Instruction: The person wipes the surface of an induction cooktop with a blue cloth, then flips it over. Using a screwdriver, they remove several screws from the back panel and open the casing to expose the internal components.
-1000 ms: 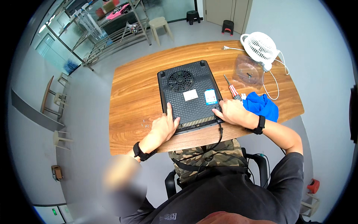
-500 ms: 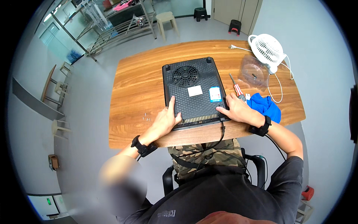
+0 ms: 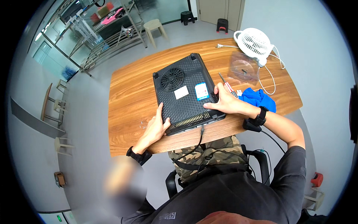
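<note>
A black induction cooker (image 3: 182, 104) lies bottom up on the wooden table, its round fan grille and two labels facing me. At its near left corner, my left hand (image 3: 153, 127) grips the edge, thumb and index finger showing against the casing. My right hand (image 3: 226, 101) holds the right edge, with the thumb laid across the underside; some fingertips are hidden. A black power cord (image 3: 201, 139) runs from the near edge toward my lap. Just beyond my right hand lie a screwdriver (image 3: 229, 89) with a red, white and dark handle and a blue cloth (image 3: 258, 100).
Several small screws (image 3: 142, 126) lie on the table (image 3: 128, 97) left of the cooker. A clear plastic bag (image 3: 238, 72) with small dark parts and a white fan (image 3: 255, 42) with its cable occupy the far right. Beyond the table stand stools (image 3: 153, 27) and a metal rack (image 3: 126, 22).
The cooker has turned counterclockwise on the table, both hands keeping hold of its edges. My right hand has moved farther up its right side. The whole view has shifted slightly.
</note>
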Tool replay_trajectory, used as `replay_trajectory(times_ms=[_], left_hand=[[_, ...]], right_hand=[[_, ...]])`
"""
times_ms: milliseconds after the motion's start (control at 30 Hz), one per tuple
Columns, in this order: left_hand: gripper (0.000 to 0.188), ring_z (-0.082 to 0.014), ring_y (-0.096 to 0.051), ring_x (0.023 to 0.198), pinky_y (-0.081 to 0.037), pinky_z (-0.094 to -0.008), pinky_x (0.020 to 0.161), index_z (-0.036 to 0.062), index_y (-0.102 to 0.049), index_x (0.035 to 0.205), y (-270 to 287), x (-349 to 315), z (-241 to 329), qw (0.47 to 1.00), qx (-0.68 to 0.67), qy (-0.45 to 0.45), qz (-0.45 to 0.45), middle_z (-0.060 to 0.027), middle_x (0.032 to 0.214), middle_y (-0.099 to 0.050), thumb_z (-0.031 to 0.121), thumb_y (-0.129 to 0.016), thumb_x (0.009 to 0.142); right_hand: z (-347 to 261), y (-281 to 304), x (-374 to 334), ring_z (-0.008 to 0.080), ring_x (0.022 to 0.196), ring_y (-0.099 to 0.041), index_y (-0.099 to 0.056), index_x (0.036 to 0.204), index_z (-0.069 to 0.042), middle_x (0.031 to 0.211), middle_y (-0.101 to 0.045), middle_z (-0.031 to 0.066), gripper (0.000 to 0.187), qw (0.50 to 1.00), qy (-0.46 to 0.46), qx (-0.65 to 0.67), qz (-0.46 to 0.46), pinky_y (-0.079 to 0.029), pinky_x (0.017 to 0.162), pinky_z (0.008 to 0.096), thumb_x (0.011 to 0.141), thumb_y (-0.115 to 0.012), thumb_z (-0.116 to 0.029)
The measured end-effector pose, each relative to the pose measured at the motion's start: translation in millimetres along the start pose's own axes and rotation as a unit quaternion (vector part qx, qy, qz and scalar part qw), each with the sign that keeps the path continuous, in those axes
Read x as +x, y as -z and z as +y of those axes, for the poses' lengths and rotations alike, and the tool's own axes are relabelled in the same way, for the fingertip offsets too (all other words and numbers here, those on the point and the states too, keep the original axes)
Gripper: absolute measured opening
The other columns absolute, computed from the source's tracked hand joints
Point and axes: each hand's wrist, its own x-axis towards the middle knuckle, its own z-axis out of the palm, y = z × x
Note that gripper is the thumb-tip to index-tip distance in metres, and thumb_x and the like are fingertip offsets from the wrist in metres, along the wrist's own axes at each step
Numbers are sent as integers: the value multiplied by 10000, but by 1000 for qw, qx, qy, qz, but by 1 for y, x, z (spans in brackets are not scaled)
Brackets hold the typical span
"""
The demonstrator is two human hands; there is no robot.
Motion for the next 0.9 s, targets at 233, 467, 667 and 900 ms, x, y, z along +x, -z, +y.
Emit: replay_trajectory(times_ms=[233, 467, 667, 900], left_hand=[[763, -360, -714, 830, -615, -435, 746, 62, -36, 1611, 1, 7, -16, 999, 43, -15, -19, -315, 1152, -632, 291, -504, 1053], [644, -489, -657, 1076, -517, -541, 951, 22, -527, 1398, 24, 10, 41, 971, 229, -33, 56, -317, 1076, -699, 553, -429, 1047], [650, -479, -654, 1098, -507, -528, 957, 18, -555, 1377, 65, 31, 115, 974, 201, -70, 74, -316, 1082, -699, 557, -393, 1052], [853, -282, -728, 739, -567, -387, 722, -69, -580, 1288, 111, 46, 139, 963, 227, 10, 145, -209, 877, -724, 706, -405, 976]], right_hand=[[-10, 18, 4, 254, 972, -554, -433, 1132, 7, 1028, -525, 165, 762, 998, -15, 65, -18, -483, 851, 372, 795, -842, -540], [-24, 28, 8, 142, 841, -490, -534, 974, -23, 941, -515, 87, 524, 989, 9, 145, -7, -437, 693, 315, 835, -832, -431], [-83, 26, 27, 25, 679, -398, -551, 990, -56, 810, -448, -37, 272, 982, 144, 119, 40, -341, 570, 228, 946, -747, -240], [-144, 15, 40, 251, 895, -572, -531, 1045, -7, 1019, -522, 148, 137, 957, 242, 161, 20, -487, 820, 378, 1002, -546, -136]])
